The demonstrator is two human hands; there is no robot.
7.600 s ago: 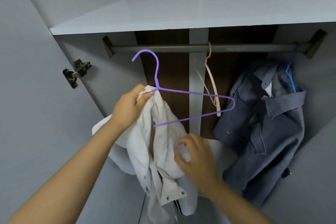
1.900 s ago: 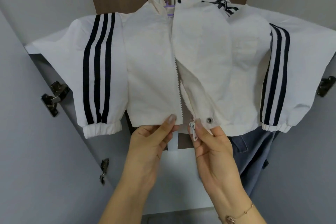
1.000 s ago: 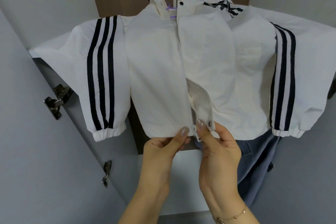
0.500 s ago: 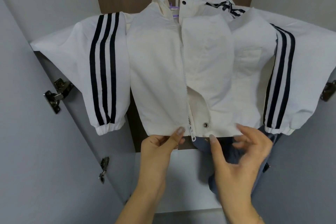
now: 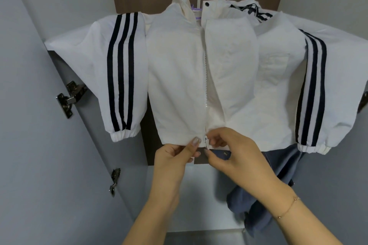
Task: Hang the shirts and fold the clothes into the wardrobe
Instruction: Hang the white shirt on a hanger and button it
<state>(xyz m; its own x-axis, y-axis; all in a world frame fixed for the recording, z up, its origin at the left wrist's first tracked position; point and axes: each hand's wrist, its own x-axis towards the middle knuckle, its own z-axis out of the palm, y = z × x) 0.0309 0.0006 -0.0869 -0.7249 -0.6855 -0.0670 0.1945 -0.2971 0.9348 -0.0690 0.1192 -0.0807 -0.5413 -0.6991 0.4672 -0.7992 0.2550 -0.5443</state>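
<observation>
While the white jacket (image 5: 179,77) hangs front-on inside the wardrobe on a purple hanger (image 5: 196,9), its zipper (image 5: 205,77) runs down the centre with the two front panels meeting at the hem. Three dark stripes mark each sleeve. Left hand (image 5: 175,157): narrow grip, thumb and fingers pinching the hem just left of the zipper. Right hand (image 5: 233,151): narrow grip, fingertips pinching the zipper pull (image 5: 206,142) at the hem; a thin bracelet (image 5: 288,208) sits on that wrist. Behind and below the jacket's right side hangs a grey-blue shirt (image 5: 264,191). Metal hinges (image 5: 69,97) are fixed to the grey door at left.
</observation>
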